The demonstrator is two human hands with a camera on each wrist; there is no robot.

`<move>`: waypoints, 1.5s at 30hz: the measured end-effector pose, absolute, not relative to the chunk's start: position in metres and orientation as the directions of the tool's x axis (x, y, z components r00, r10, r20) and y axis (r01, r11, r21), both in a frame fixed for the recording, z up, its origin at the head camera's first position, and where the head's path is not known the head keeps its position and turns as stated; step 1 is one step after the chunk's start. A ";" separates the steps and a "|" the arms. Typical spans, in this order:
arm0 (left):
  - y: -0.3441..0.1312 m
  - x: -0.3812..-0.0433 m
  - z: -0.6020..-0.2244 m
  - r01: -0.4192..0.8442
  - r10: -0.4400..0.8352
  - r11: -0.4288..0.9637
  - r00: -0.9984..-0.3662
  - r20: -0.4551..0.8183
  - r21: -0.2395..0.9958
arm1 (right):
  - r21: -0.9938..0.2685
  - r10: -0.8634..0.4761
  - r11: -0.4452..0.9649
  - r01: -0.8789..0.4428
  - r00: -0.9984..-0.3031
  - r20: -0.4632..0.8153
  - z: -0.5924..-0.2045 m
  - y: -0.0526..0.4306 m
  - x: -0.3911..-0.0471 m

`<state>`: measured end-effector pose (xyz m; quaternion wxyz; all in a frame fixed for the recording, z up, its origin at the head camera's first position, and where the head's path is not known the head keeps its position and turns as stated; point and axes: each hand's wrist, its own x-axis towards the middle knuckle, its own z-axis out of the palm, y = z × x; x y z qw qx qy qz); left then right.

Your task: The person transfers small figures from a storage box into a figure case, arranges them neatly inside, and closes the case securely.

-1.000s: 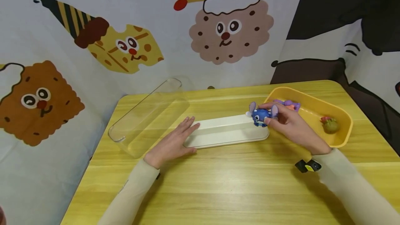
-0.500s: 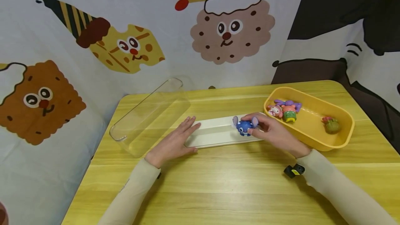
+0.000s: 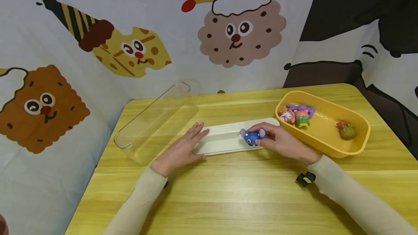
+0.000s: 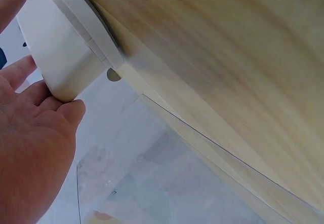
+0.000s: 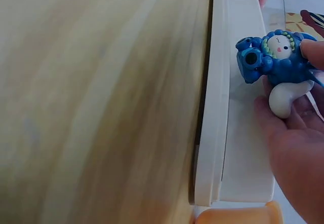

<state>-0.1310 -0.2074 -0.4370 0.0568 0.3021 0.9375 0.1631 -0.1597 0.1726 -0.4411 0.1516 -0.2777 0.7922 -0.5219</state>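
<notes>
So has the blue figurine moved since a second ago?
Yes: in the head view, the blue figurine went left over the white base, away from the yellow bin.

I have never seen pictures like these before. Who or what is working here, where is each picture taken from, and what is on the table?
No machine works here: these are a person's left hand and right hand, both bare. The wide picture is taken from the head, looking down. The two smaller ones are taken from the left and right wrists, so they look tilted.

On the wooden table are a long white tray, a clear container and a yellow tub with small toys inside. The left hand touches one end of the tray. The right hand has a blue figure in its grip, over the tray.
</notes>
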 end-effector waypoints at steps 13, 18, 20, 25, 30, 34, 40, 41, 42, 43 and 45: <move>-0.209 -0.131 -0.438 0.580 0.607 0.750 -0.795 0.019 0.318 | -0.726 -0.556 0.514 -0.458 -0.822 0.125 -0.433 0.179 -0.158; -0.214 -0.132 -0.441 0.621 0.631 0.734 -0.773 0.062 0.277 | -0.658 -0.566 0.541 -0.523 -0.806 0.176 -0.429 0.179 -0.157; -0.217 -0.132 -0.443 0.633 0.636 0.723 -0.766 0.092 0.276 | -0.635 -0.569 0.553 -0.539 -0.801 0.185 -0.428 0.179 -0.157; -0.222 -0.133 -0.443 0.662 0.652 0.689 -0.744 0.145 0.295 | -0.574 -0.569 0.596 -0.561 -0.800 0.192 -0.428 0.175 -0.155; -0.225 -0.132 -0.443 0.634 0.644 0.702 -0.759 0.090 0.325 | -0.506 -0.558 0.651 -0.566 -0.809 0.187 -0.429 0.170 -0.154; -0.227 -0.132 -0.443 0.628 0.649 0.709 -0.759 0.051 0.322 | -0.492 -0.558 0.653 -0.576 -0.805 0.202 -0.429 0.168 -0.153; -0.230 -0.135 -0.445 0.639 0.666 0.684 -0.744 0.056 0.351 | -0.517 -0.552 0.625 -0.585 -0.799 0.238 -0.425 0.162 -0.152; -0.231 -0.135 -0.445 0.638 0.667 0.680 -0.743 0.056 0.362 | -0.527 -0.553 0.616 -0.586 -0.798 0.241 -0.423 0.159 -0.152; -0.231 -0.136 -0.445 0.636 0.667 0.677 -0.743 0.056 0.371 | -0.537 -0.556 0.604 -0.589 -0.794 0.245 -0.422 0.157 -0.151; -0.232 -0.136 -0.445 0.635 0.668 0.674 -0.742 0.056 0.379 | -0.549 -0.559 0.592 -0.590 -0.791 0.247 -0.420 0.154 -0.151; -0.232 -0.136 -0.445 0.632 0.667 0.671 -0.743 0.056 0.387 | -0.566 -0.567 0.575 -0.591 -0.786 0.245 -0.418 0.147 -0.151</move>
